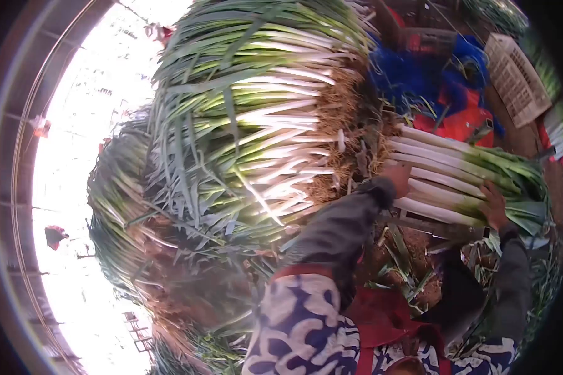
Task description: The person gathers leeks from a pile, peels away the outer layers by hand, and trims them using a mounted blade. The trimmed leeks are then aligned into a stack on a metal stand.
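A row of long green onions (447, 178) lies side by side in front of me, white shafts to the left and green leaves to the right. At the root end, my left hand (398, 177) is closed with its fingers curled on a white shaft. My right hand (495, 205) lies over the stalks where white turns green, its fingers stretched out and apart. Beneath the row, part of a dark support (428, 226) shows. Left of my hands rises a big pile of green onions (256, 119), its brown roots (341, 131) turned towards the row.
Behind the row lie blue netting (406, 75) and red-orange material (460, 119). A beige plastic crate (516, 81) stands tilted at the upper right. Loose leaves (397, 250) litter the ground below. Another heap of green onions (122, 206) stands farther left, beside a glaring bright area.
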Demonstrator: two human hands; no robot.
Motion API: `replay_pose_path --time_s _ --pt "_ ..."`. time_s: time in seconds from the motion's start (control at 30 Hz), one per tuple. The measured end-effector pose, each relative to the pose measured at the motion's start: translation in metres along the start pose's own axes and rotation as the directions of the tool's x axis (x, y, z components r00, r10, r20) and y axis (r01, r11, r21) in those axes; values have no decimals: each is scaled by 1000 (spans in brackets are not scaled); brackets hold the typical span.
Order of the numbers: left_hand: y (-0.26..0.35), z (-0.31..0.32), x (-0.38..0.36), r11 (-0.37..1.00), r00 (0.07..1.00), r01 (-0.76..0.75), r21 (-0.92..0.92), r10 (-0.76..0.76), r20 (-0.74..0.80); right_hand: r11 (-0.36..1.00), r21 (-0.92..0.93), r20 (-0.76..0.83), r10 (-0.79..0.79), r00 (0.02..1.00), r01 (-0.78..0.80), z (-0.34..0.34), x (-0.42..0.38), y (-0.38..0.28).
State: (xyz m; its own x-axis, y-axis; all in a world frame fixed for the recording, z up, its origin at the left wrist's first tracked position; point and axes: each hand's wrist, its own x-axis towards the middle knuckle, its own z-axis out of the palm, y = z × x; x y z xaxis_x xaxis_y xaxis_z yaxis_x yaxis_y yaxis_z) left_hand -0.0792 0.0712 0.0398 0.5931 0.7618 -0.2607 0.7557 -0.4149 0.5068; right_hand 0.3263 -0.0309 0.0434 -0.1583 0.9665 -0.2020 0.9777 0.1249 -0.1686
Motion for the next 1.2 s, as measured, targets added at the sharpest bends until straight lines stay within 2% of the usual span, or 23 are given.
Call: replay_pose_path --time_s 0.03,0.07,0.13,0.17,0.2,0.23,0.27,0.33,0.37,0.43,0.53,0.6,0.63,0.67,0.73,0.83,0.93,1.07,1.2 --pt "-8 -24 -28 977 990 -40 -210 9 -143 762 639 74 72 995 -103 6 10 13" --pt "-20 -44 -53 907 961 -116 -404 0 -276 720 688 27 99 995 -90 17 3 25" --pt "-76 -64 -88 901 922 74 -428 -225 -314 633 772 -61 168 984 -60 -4 -20 -16" --pt "-103 -72 -113 836 869 210 -508 -397 -294 572 808 13 229 973 -145 -4 -29 -37" --pt "-150 -56 -130 942 824 278 -187 -334 -458 504 834 89 280 956 -225 -2 -35 -55" --pt "-189 -49 -142 936 802 335 -105 -342 -489 600 753 109 291 950 -270 -4 -38 -66" --pt "-217 -51 -151 920 782 392 -22 -346 -519 614 755 56 292 955 -232 -6 -38 -74" --pt "-238 -79 -152 827 706 560 -50 -508 -493 643 749 -49 295 954 -160 -12 -35 -83" --pt "-258 -84 -147 816 688 578 30 -468 -555 710 687 -76 285 956 -157 -14 -36 -85" --pt "-278 -105 -127 781 668 610 136 -415 -618 732 656 -57 293 954 -185 -30 -34 -100" --pt "-315 -124 -84 703 736 589 399 -263 -623 735 641 -27 311 950 -222 -38 -35 -106" --pt "-362 -115 -53 461 800 578 674 -159 -578 731 631 -6 337 941 -258 -43 -35 -113" --pt "-346 -129 -46 583 811 569 580 -278 -515 754 603 3 326 945 -262 -45 -35 -112" --pt "-339 -135 -41 635 830 542 550 -301 -470 743 613 11 332 943 -269 -47 -34 -113" --pt "-338 -132 -30 604 852 505 617 -237 -466 719 636 30 339 940 -280 -50 -32 -119" --pt "-358 -137 -30 692 892 423 585 -205 -403 687 656 68 359 931 -313 -50 -32 -120" --pt "-367 -139 -35 765 902 328 554 -79 -424 675 670 68 357 932 -308 -49 -34 -120" --pt "-347 -137 -36 680 897 411 608 -182 -403 611 737 77 349 934 -289 -41 -36 -111" --pt "-328 -149 -69 701 895 402 590 -165 -415 605 752 47 348 936 -262 -32 -36 -106"
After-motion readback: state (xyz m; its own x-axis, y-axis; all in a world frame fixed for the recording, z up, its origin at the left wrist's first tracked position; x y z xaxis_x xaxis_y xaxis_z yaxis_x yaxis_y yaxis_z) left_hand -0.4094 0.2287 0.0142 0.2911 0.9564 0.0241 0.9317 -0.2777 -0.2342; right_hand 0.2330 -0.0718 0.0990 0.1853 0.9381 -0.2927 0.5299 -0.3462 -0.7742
